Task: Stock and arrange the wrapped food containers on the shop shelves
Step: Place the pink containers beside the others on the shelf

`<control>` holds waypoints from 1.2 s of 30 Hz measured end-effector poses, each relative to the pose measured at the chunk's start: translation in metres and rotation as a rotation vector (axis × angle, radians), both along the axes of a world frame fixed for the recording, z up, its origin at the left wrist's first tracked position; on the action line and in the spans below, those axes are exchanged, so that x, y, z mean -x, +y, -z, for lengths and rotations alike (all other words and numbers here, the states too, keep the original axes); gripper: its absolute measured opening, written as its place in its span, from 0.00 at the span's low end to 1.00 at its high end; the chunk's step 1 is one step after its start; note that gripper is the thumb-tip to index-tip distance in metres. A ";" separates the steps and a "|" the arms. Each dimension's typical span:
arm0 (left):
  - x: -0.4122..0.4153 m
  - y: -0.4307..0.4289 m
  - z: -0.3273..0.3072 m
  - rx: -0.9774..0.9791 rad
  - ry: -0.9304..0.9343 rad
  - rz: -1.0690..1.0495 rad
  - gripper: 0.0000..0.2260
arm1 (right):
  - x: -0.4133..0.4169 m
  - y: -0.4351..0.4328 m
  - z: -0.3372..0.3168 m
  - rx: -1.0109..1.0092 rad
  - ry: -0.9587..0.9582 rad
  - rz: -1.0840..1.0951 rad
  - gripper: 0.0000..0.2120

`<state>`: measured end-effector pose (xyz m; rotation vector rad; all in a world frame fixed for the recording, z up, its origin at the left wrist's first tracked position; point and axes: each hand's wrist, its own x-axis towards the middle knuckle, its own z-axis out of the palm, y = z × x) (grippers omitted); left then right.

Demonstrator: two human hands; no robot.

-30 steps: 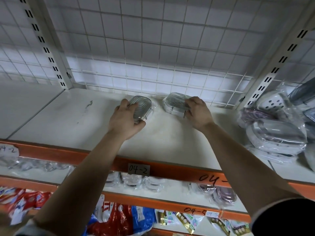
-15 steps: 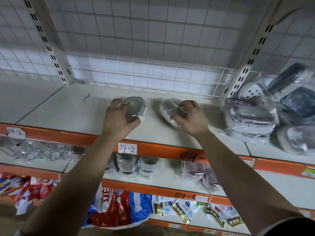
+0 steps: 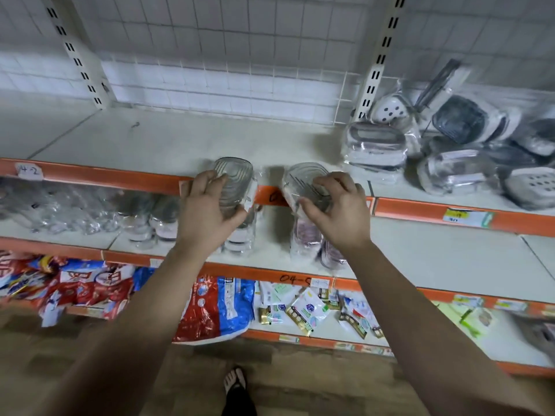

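Note:
My left hand (image 3: 207, 214) grips a clear, ribbed container in plastic wrap (image 3: 235, 178), held in front of the orange edge of the top shelf (image 3: 99, 175). My right hand (image 3: 339, 211) holds a second wrapped clear container (image 3: 303, 180) just to the right, also at the shelf's front edge. Both containers are off the white shelf board (image 3: 180, 139) and tilted toward me. My fingers cover their lower parts.
A pile of wrapped containers (image 3: 450, 151) fills the top shelf's right bay. More wrapped containers (image 3: 141, 214) stand on the second shelf below my hands. Snack bags (image 3: 210, 307) and small packets (image 3: 309, 310) lie on the lowest shelf. A sandalled foot (image 3: 235, 382) stands on the floor.
Both hands pulled the two containers from the back middle of the top shelf toward me, to its front edge. The view tilted downward and shows more of the lower shelves.

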<state>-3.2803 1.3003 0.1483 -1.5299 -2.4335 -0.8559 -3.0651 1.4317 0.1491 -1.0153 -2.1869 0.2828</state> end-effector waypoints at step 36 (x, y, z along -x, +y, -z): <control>-0.042 0.111 0.301 0.227 -0.066 0.080 0.21 | -0.068 -0.044 0.278 0.381 0.025 0.140 0.23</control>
